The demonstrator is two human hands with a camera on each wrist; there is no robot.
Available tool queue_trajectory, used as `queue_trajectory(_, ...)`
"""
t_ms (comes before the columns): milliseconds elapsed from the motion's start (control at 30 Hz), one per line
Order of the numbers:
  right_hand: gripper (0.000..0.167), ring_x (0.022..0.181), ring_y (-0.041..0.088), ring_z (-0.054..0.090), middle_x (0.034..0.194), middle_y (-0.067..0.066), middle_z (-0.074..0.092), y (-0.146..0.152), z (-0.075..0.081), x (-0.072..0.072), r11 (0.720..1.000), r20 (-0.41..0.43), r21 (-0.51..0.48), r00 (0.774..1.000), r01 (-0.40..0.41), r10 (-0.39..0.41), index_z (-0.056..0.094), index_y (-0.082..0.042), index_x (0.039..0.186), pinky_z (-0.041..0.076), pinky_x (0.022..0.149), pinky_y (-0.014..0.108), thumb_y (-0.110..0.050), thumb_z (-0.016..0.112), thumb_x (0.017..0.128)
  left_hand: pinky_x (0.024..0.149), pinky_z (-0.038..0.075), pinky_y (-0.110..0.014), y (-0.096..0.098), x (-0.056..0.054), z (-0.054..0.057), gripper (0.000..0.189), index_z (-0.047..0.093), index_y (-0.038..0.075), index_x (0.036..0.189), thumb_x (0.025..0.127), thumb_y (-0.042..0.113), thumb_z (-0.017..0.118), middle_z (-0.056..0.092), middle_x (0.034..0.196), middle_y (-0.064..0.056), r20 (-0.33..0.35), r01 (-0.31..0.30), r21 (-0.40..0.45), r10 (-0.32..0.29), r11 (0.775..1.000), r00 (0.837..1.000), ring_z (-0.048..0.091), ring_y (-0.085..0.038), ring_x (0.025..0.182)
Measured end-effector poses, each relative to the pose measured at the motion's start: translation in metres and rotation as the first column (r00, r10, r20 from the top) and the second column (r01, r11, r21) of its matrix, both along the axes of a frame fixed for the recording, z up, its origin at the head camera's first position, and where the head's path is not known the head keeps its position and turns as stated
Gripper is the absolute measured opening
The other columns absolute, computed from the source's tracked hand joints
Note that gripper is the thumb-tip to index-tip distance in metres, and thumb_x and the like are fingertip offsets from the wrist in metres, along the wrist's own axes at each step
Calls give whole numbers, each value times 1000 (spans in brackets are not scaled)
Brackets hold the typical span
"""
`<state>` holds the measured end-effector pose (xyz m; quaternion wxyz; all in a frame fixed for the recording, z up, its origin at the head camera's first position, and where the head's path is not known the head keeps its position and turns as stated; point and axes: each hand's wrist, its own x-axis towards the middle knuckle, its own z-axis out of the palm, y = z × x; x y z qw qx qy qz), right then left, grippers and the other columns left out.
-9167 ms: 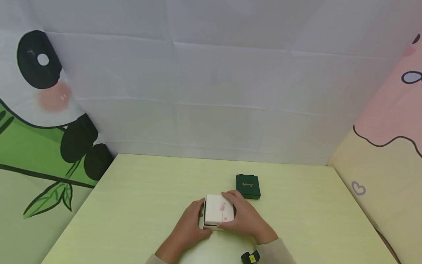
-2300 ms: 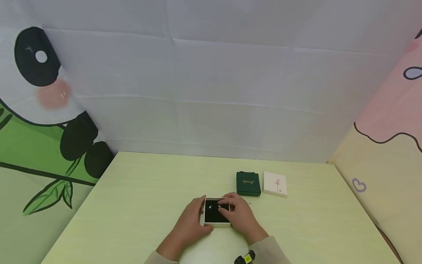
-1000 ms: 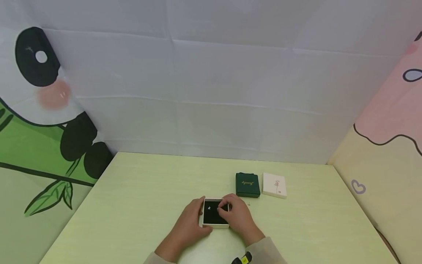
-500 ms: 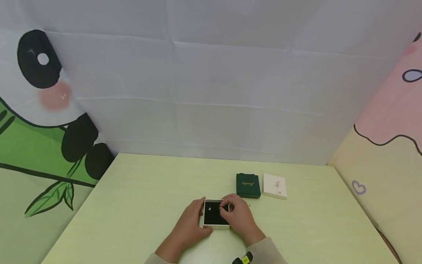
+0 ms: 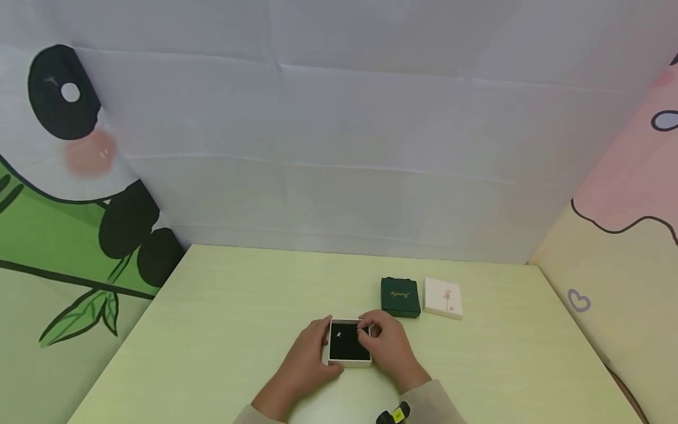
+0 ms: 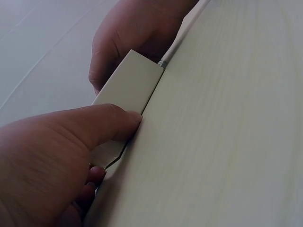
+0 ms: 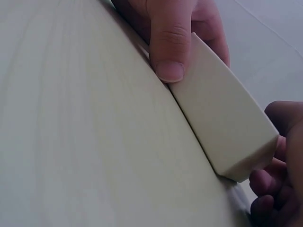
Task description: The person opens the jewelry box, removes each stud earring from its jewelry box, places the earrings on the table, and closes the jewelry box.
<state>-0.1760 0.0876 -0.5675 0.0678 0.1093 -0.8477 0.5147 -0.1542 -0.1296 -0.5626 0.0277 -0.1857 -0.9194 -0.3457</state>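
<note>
On the table, my left hand (image 5: pixel 306 359) grips the white jewelry box (image 5: pixel 349 364) by its left side, thumb along the near wall. In the left wrist view the left thumb (image 6: pixel 113 124) presses that wall. The box's black lining (image 5: pixel 346 348) bears a small silver star-shaped earring (image 5: pixel 339 334) toward its left. My right hand (image 5: pixel 389 347) is over the box's right part, with thumb and index finger pinched together where a second star earring was seen earlier; the fingers hide it. In the right wrist view the box's outer wall (image 7: pixel 218 104) stands between both hands.
Behind the right hand lies a dark green pouch-like case (image 5: pixel 400 297) with gold lettering. The white box lid (image 5: pixel 443 298), printed with a pink flower, lies to its right. A pale wall hanging (image 5: pixel 339 176) rises behind the table (image 5: pixel 238 306).
The lid has gone from the box to the table beside the green case. The right fingers have closed in over the right-hand star, now covered. The left hand keeps its hold.
</note>
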Motion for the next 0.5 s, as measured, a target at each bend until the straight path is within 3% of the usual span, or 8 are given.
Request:
queue_trajectory(267,10,70,13,53,108,-6,68,4,13,-9,998,-18,-49,999,35,-35,73,-19,91,47,65,26,-9,75,91,89,48,-36,1,-1,2,95,43,-2,151,71,23,89,55,123,0,5,11,16,-11,1000,1000,52,-12,99)
queue_trajectory(500,5,68,12,50,85,-6,57,2,21,-21,997,-45,30,997,64,-63,74,-19,96,45,62,29,-16,74,92,89,47,-36,1,-2,-2,96,44,-2,150,70,25,89,55,119,2,-4,6,-1,-6,1000,1000,51,-11,98)
